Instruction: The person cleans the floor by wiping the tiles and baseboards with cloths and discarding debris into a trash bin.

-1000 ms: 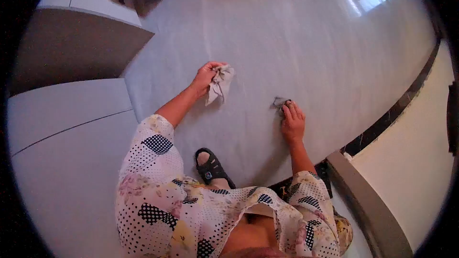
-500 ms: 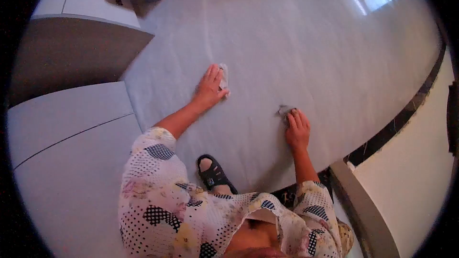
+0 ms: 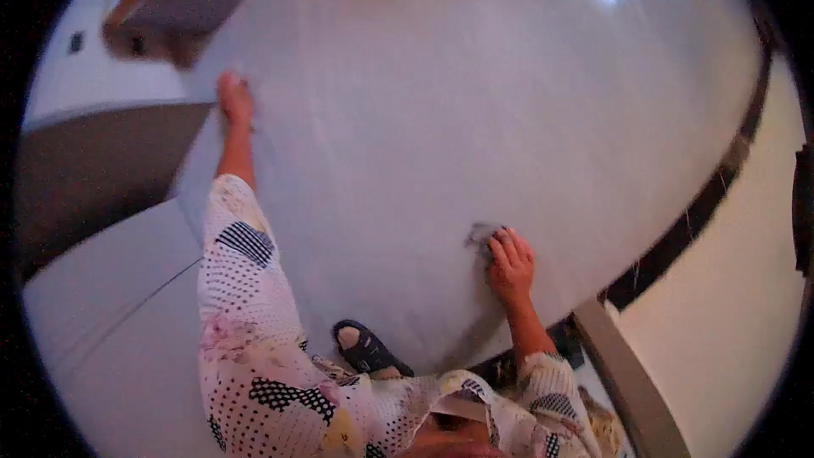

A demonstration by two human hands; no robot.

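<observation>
My left hand (image 3: pixel 235 97) is stretched far forward on the pale, glossy floor (image 3: pixel 381 136), close to the cabinet corner. It is slightly blurred and its fingers look closed; the white cloth under it is mostly hidden. Nearer to my body, my right hand (image 3: pixel 512 261) rests low on the floor. Its fingers are curled over a crumpled grey cloth (image 3: pixel 479 235) that sticks out on the left side.
A bin-like container (image 3: pixel 182 0) stands at the upper left beside white cabinets (image 3: pixel 72 76). A brown panel (image 3: pixel 102 170) and pale cabinet (image 3: pixel 119 305) line the left. A dark skirting strip (image 3: pixel 678 242) edges the right wall. My sandalled foot (image 3: pixel 369 346) is below.
My left hand has slid forward and left across the floor, and the white cloth has left its earlier spot with it. My right hand stays on the grey cloth; the view has shifted.
</observation>
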